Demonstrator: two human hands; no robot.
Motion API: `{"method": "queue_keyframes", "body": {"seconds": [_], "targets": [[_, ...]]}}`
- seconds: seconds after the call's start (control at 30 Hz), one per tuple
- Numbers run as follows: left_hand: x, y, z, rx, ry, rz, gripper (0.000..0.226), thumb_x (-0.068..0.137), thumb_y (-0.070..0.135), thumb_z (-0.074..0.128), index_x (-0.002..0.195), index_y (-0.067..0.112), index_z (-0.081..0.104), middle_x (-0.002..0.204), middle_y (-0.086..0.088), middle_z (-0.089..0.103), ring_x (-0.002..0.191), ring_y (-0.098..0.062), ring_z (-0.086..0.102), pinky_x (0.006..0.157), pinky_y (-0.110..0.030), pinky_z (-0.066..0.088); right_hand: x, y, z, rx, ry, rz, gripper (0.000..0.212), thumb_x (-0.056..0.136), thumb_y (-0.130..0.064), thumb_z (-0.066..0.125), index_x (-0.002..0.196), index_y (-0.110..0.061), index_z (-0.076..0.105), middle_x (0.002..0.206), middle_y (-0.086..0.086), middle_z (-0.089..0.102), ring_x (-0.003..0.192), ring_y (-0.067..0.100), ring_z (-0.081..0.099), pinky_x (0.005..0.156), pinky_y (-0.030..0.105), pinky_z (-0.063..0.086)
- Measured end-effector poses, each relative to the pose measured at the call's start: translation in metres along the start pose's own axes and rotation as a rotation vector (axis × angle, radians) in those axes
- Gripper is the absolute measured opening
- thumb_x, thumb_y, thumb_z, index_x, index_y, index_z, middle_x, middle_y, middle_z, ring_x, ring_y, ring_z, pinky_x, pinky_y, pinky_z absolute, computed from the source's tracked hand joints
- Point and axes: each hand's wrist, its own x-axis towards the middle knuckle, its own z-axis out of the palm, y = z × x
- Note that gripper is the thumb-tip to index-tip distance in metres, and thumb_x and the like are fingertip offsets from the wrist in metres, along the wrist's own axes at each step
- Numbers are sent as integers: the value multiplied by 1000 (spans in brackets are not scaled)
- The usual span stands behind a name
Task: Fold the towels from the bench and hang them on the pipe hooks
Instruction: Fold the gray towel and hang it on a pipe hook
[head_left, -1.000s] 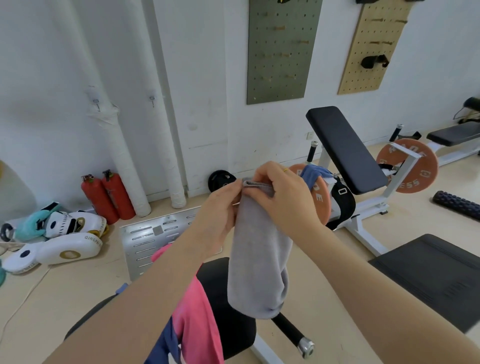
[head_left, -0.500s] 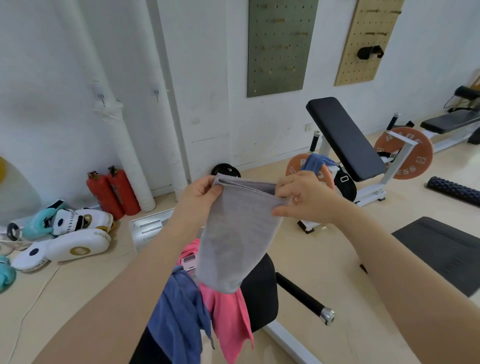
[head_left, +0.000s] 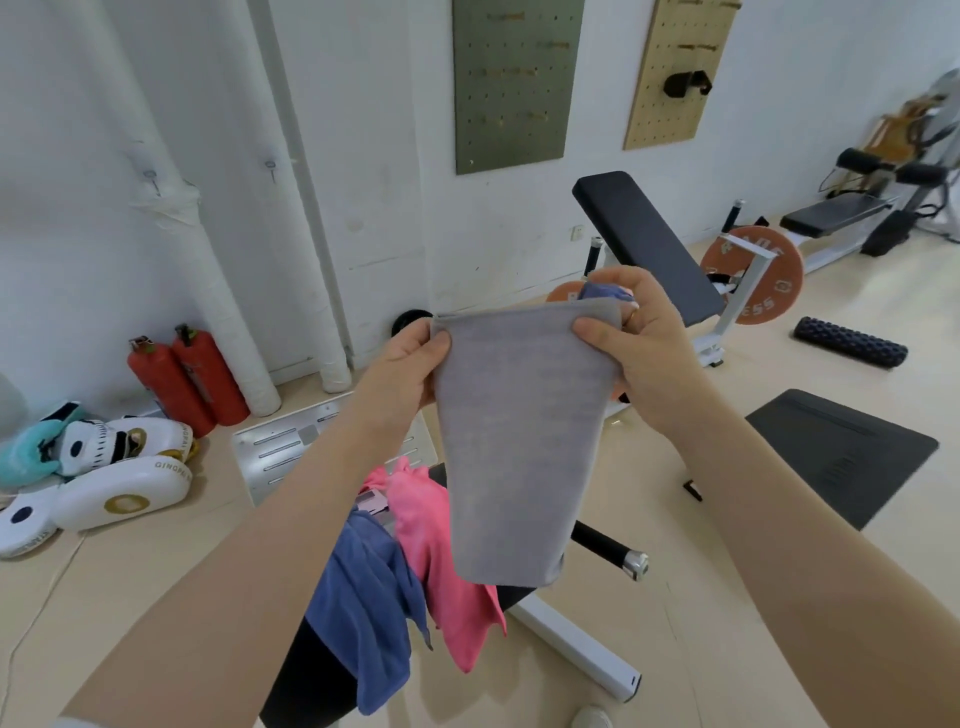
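Note:
A folded grey towel (head_left: 514, 441) hangs in front of me, stretched flat by its top edge. My left hand (head_left: 405, 364) pinches its top left corner and my right hand (head_left: 639, 332) pinches its top right corner. Below it, a pink towel (head_left: 441, 551) and a blue towel (head_left: 369, 608) lie draped over the black bench (head_left: 306, 686). Two white wrapped pipes stand against the wall at the left, each with a small hook: one hook (head_left: 150, 179) on the left pipe, another hook (head_left: 270, 167) on the right pipe. Another blue cloth (head_left: 597, 292) shows behind my right hand.
Two red fire extinguishers (head_left: 182, 379) stand beside the pipes, with white and teal boxing pads (head_left: 98, 478) on the floor at the left. An incline bench (head_left: 649, 249) with orange weight plates (head_left: 769, 280) is behind the towel. A black mat (head_left: 841, 452) and a foam roller (head_left: 852, 343) lie at the right.
My hands have moved apart and spread the grey towel's top edge wide. The view has tilted down, showing more of the pink and blue towels on the bench.

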Motion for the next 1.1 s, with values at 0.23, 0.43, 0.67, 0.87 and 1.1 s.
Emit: {"method": "queue_keyframes", "body": {"seconds": [0.23,0.43,0.67,0.87,1.1], "targets": [[-13,-19,12,-107,38,-159,25,97,11,40,87,15,63,73,2,70,70,-12,62,66,-27,48,-21,7,11,1,109,332,14,90,-5,54,96,7,58,128,14,53,119,26,49,77,34,50],[-27,-9,2,-505,-95,-426,41,85,46,49,81,17,77,83,-3,75,74,-17,71,73,-29,55,-13,0,19,255,-58,281,7,83,-16,60,80,-17,53,76,-2,56,64,9,54,57,19,44],[-48,-45,5,-593,-151,-549,90,26,82,48,83,19,79,93,-7,75,83,-23,72,67,-39,59,-2,2,39,433,-10,283,32,94,-9,48,66,-14,62,59,-5,64,56,7,62,56,20,53],[-74,-64,9,-564,-196,-675,70,1,37,90,63,6,75,60,-12,70,50,-22,68,41,-26,52,11,17,21,605,255,480,20,93,-16,52,87,-14,71,62,-1,65,68,11,61,62,25,55],[-55,-66,13,-759,-147,-684,44,67,22,72,107,3,67,96,-14,71,82,-27,70,77,-37,57,4,78,-4,186,234,670,30,95,-33,46,110,-10,59,91,5,67,69,14,60,73,31,53]]}}
